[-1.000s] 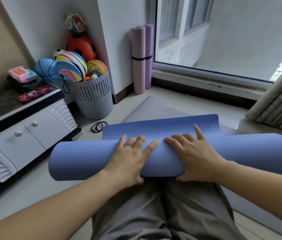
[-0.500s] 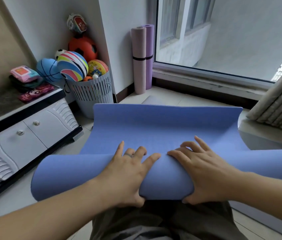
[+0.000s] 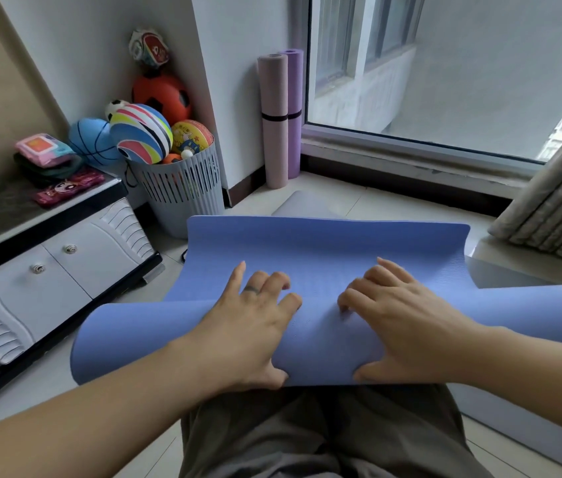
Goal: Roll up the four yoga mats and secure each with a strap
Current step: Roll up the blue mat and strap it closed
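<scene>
Head: tiled floor [image 3: 393, 207], window [image 3: 462, 70], blue mat [image 3: 324, 250]

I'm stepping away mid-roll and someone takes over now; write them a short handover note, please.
Left hand, right hand: both grip the blue mat, fingers over the roll, thumbs beneath.
Done: pink mat and purple mat stand rolled and strapped in the corner.
To do: roll in the blue flap, strap it; then the grey mat, flat on the floor.
</scene>
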